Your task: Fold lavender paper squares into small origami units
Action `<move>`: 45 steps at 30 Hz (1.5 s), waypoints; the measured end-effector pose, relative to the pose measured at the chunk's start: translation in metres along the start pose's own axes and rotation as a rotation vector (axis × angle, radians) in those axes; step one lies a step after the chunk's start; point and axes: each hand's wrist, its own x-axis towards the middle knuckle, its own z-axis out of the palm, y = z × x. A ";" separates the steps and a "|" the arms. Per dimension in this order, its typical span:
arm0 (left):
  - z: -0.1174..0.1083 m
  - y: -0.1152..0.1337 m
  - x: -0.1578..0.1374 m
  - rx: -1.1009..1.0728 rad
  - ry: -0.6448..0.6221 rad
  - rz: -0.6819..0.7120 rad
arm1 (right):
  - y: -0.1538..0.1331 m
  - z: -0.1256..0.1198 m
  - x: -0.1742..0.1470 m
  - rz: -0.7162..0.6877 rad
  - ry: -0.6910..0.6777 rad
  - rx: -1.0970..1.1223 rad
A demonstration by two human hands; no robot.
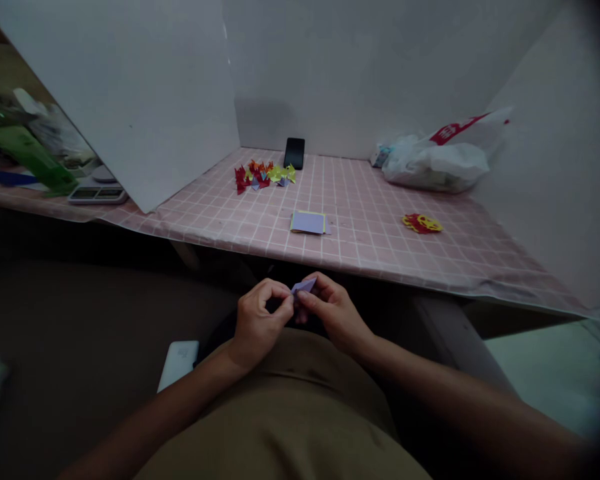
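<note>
Left hand (261, 315) and right hand (334, 308) are held close together before a brown-clothed torso (290, 413), and a small, pointed, folded piece of purple paper (305, 286) is gripped between them. At the left, thumb and forefinger are curved into a ring, with the paper's near end pinched at their tips. At the right, the opposite side is held with the thumb in front and the fingers behind. The paper is thus positioned between both sets of fingertips (its lower part is hidden by them), just short of the table's edge. Beside the left forearm, lower down, a pale rectangular object with rounded corners (180, 360) is partly covered.

Beyond the hands, a table with a pink, white-gridded covering (365, 230) is seen. Straight ahead of the paper, a flat stack of purple and yellow sheets (309, 223) is laid. Well to its right, red and yellow pieces with openings (421, 223) are piled. Farther back, small folded figures in red, orange, yellow and purple (263, 175) are clustered, with a black, phone-like slab (295, 154) tilted up behind them. At the right rear, a white plastic bag with red printing (435, 167) is set near the white walls (355, 80).
</note>
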 end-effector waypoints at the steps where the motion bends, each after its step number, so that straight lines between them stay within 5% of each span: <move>1: 0.000 0.001 0.000 0.003 -0.006 -0.004 | -0.001 0.000 0.000 0.004 0.008 -0.009; 17: -0.002 0.000 0.001 0.020 -0.100 -0.014 | -0.002 -0.001 -0.001 -0.037 0.078 -0.083; 28: 0.000 0.003 0.000 -0.019 -0.043 0.088 | -0.003 0.000 -0.003 -0.003 0.035 -0.097; 45: 0.000 0.007 0.005 -0.286 -0.113 -0.255 | -0.004 0.000 -0.002 -0.002 0.034 -0.088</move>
